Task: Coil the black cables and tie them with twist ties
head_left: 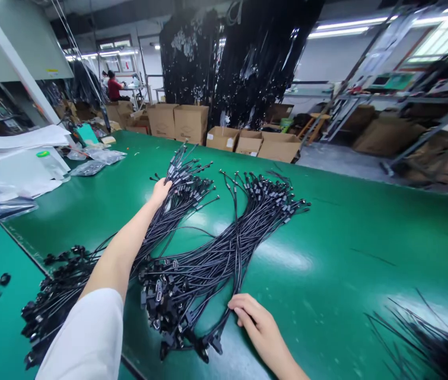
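Observation:
Two large bundles of black cables lie side by side on the green table. My left hand (pixel 161 190) reaches to the far end of the left cable bundle (pixel 156 227) and is closed on cables there, its fingertips partly hidden. Beside it spreads the right cable bundle (pixel 216 253), its dark plug connectors (pixel 164 301) heaped at the near end and smaller ends with grey sleeves (pixel 271 195) fanned out at the far end. A few cables (pixel 237 248) lie across the top of this bundle. Near their plug end, my right hand (pixel 255 322) pinches them between thumb and fingers.
The green table (pixel 366 227) extends right, where more dark cables (pixel 437 338) lie blurred at the corner. Papers (pixel 18 142) and plastic bags (pixel 97 161) sit at the left. Cardboard boxes (pixel 190 121) line the far edge. A person in red (pixel 115 87) sits far back.

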Available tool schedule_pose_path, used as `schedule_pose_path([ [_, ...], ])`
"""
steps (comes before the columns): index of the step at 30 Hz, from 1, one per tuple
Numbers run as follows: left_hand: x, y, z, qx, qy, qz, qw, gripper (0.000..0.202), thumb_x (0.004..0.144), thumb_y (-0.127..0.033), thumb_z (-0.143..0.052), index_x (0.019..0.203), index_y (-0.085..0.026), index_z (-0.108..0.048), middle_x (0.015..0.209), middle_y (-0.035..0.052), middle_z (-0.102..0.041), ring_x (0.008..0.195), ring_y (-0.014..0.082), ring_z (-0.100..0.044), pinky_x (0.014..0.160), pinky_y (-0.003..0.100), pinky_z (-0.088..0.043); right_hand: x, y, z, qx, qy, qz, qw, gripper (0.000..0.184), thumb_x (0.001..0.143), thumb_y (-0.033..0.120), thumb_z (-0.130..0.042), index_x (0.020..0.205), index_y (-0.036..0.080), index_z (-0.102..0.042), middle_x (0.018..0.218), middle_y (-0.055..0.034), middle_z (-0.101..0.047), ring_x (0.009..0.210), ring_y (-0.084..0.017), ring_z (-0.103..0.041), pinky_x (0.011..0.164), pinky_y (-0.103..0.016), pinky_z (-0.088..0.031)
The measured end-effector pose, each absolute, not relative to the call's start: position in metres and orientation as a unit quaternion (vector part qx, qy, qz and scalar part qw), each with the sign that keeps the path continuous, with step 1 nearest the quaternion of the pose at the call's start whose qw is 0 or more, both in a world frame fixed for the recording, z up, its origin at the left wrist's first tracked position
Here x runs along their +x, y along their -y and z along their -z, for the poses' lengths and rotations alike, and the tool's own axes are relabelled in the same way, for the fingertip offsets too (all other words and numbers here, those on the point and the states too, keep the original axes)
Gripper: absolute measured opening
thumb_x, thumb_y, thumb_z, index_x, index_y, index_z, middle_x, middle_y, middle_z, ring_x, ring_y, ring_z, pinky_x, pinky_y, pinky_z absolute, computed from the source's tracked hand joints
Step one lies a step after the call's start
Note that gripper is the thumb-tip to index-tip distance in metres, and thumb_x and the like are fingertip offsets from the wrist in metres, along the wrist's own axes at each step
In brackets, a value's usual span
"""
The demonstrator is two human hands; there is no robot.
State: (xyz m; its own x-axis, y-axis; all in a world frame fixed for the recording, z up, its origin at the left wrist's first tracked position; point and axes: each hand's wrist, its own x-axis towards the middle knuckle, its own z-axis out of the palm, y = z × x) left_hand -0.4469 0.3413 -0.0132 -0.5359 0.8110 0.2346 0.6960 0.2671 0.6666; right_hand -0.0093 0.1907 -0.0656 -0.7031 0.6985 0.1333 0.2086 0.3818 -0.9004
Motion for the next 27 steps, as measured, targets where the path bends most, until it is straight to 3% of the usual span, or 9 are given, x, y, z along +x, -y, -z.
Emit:
schedule_pose_path([
  [3, -0.458, -0.343, 0.019, 0.456, -0.805, -0.367, 0.095, 0.034, 0.097, -0.036, -0.043, 0.112, -0.01, -0.06, 0.102, 0.0091, -0.07, 0.085, 0.0185, -0.068, 0.08, 0.036, -0.054, -0.008, -0.191, 0.066, -0.288, 0.789, -0.477, 0.257, 0.031, 0.098, 0.037, -0.041, 0.092, 0.023, -0.068, 0.098, -0.0073, -0.064, 0.064, -0.013, -0.059, 0.058, -0.024, -0.052],
  [6, -0.466, -0.336, 0.024, 0.465, -0.816, -0.321, 0.122, 0.04, 0.092, -0.045, -0.052, 0.112, -0.011, -0.061, 0.114, 0.0131, -0.066, 0.104, 0.0239, -0.063, 0.094, 0.044, -0.048, -0.007, -0.191, 0.067, -0.291, 0.79, -0.478, 0.249, 0.031, 0.098, 0.037, -0.042, 0.093, 0.022, -0.068, 0.099, -0.0081, -0.064, 0.064, -0.013, -0.06, 0.059, -0.025, -0.053],
  [9, -0.481, -0.302, 0.023, 0.49, -0.817, -0.262, 0.157, 0.051, 0.088, -0.049, -0.053, 0.118, -0.008, -0.059, 0.129, 0.0196, -0.061, 0.123, 0.0298, -0.054, 0.105, 0.04, -0.038, -0.007, -0.191, 0.067, -0.294, 0.791, -0.476, 0.249, 0.031, 0.097, 0.039, -0.044, 0.091, 0.021, -0.068, 0.099, -0.0085, -0.065, 0.062, -0.013, -0.059, 0.06, -0.027, -0.054],
  [11, -0.495, -0.257, 0.017, 0.499, -0.818, -0.219, 0.183, 0.058, 0.086, -0.053, -0.051, 0.124, -0.009, -0.057, 0.138, 0.0185, -0.055, 0.132, 0.0297, -0.047, 0.109, 0.036, -0.034, -0.007, -0.192, 0.067, -0.297, 0.79, -0.474, 0.251, 0.031, 0.096, 0.041, -0.045, 0.09, 0.022, -0.068, 0.098, -0.0087, -0.066, 0.061, -0.014, -0.059, 0.06, -0.028, -0.055],
  [14, -0.507, -0.168, 0.0, 0.499, -0.824, -0.151, 0.22, 0.062, 0.084, -0.059, -0.048, 0.123, -0.013, -0.06, 0.138, 0.0147, -0.056, 0.131, 0.0285, -0.048, 0.109, 0.034, -0.035, -0.007, -0.194, 0.068, -0.291, 0.794, -0.471, 0.253, 0.031, 0.094, 0.043, -0.046, 0.09, 0.023, -0.069, 0.098, -0.0087, -0.066, 0.061, -0.015, -0.06, 0.058, -0.029, -0.055],
  [17, -0.485, -0.088, -0.009, 0.504, -0.827, -0.1, 0.229, 0.068, 0.074, -0.062, -0.059, 0.123, -0.015, -0.061, 0.133, 0.0144, -0.061, 0.126, 0.0305, -0.054, 0.106, 0.036, -0.04, -0.008, -0.194, 0.07, -0.282, 0.802, -0.459, 0.259, 0.031, 0.094, 0.044, -0.046, 0.09, 0.023, -0.069, 0.098, -0.0084, -0.066, 0.064, -0.016, -0.061, 0.058, -0.029, -0.055],
  [19, -0.454, -0.056, -0.004, 0.517, -0.825, -0.09, 0.209, 0.076, 0.069, -0.058, -0.067, 0.131, -0.016, -0.055, 0.139, 0.0139, -0.055, 0.131, 0.0301, -0.049, 0.109, 0.036, -0.037, -0.009, -0.193, 0.072, -0.279, 0.81, -0.442, 0.265, 0.032, 0.094, 0.044, -0.045, 0.09, 0.022, -0.068, 0.099, -0.0085, -0.066, 0.072, -0.018, -0.063, 0.062, -0.03, -0.055],
  [24, -0.386, -0.057, 0.01, 0.513, -0.844, -0.118, 0.103, 0.06, 0.095, -0.042, -0.036, 0.147, -0.012, -0.031, 0.153, 0.0162, -0.036, 0.142, 0.0237, -0.033, 0.117, 0.038, -0.024, -0.012, -0.188, 0.075, -0.267, 0.839, -0.381, 0.283, 0.03, 0.095, 0.039, -0.041, 0.092, 0.022, -0.065, 0.099, -0.008, -0.066, 0.091, -0.021, -0.064, 0.083, -0.037, -0.053],
  [27, -0.368, -0.092, -0.004, 0.542, -0.834, -0.104, 0.003, 0.057, 0.098, -0.041, -0.03, 0.149, -0.015, -0.027, 0.155, 0.0161, -0.031, 0.144, 0.0263, -0.027, 0.117, 0.042, -0.02, -0.012, -0.186, 0.074, -0.258, 0.847, -0.37, 0.283, 0.028, 0.096, 0.035, -0.039, 0.095, 0.021, -0.064, 0.1, -0.0086, -0.065, 0.092, -0.021, -0.063, 0.087, -0.037, -0.052],
])
